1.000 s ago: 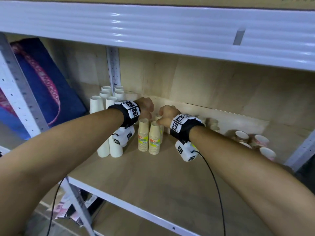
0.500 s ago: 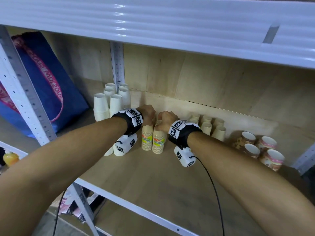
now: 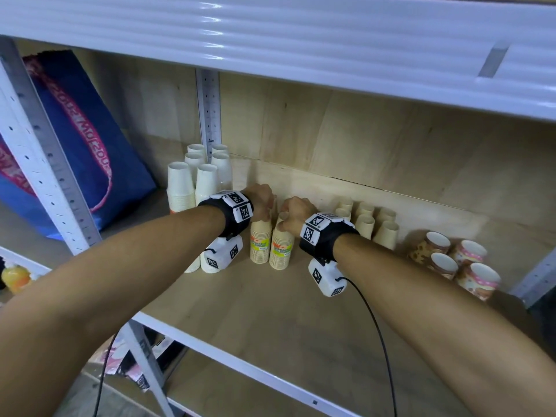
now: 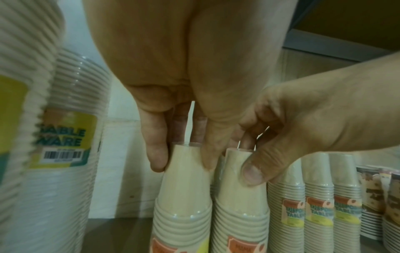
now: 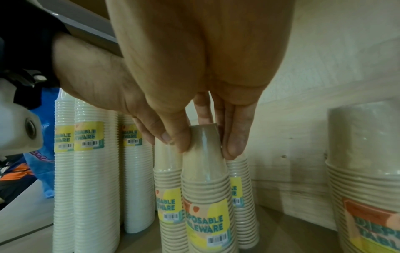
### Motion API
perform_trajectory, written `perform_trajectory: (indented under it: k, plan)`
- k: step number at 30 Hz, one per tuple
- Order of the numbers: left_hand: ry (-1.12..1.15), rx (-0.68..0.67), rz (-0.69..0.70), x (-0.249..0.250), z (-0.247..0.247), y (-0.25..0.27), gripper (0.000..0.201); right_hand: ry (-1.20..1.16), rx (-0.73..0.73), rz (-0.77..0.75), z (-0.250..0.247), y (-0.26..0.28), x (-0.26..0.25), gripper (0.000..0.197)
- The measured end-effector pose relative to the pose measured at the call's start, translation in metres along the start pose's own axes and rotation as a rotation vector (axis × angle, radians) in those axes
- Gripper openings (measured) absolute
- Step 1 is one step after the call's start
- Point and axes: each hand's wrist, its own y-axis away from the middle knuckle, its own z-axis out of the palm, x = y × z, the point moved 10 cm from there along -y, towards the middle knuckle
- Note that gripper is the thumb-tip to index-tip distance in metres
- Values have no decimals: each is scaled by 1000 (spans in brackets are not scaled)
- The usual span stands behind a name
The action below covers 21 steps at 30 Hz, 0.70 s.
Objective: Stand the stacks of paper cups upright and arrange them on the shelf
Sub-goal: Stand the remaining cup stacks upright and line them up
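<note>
Two tan paper cup stacks with yellow and orange labels stand upright, bottoms up, side by side at mid shelf. My left hand (image 3: 262,203) (image 4: 181,154) pinches the top of the left stack (image 3: 259,242) (image 4: 184,196) between thumb and fingers. The top of the right stack (image 3: 282,249) (image 5: 205,174) is pinched the same way by my right hand (image 3: 296,212) (image 5: 207,143). In the left wrist view the right hand's thumb rests on the right stack (image 4: 240,196). A third labelled tan stack (image 5: 238,184) stands just behind them.
Tall white cup stacks (image 3: 192,182) (image 5: 95,171) stand close on the left, more tan stacks (image 3: 371,222) (image 4: 318,196) on the right, patterned cups (image 3: 457,263) further right. A blue bag (image 3: 78,139) leans beyond the left post. The wooden shelf board (image 3: 270,320) shows bare wood at the front.
The head view has shifted, showing more of the right side of the shelf. Both hands keep their hold on the tops of the two tan stacks, which stay upright.
</note>
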Motion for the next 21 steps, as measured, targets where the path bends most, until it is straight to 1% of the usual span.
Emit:
perform_trajectory:
  k: [4,11,14,21]
  plan:
    - [12,5,3,5,-5,4,35,10,16,29,-4,6,4,39]
    - [60,-3,20,25,-11,13,34,14,41,70,-22,26,18,42]
    - [88,-12,29,41,-12,16,36,19,66,89,-32,37,28,40]
    - [66,-27,96,86,-9,17,35,52,94,165,-53,64,60,40]
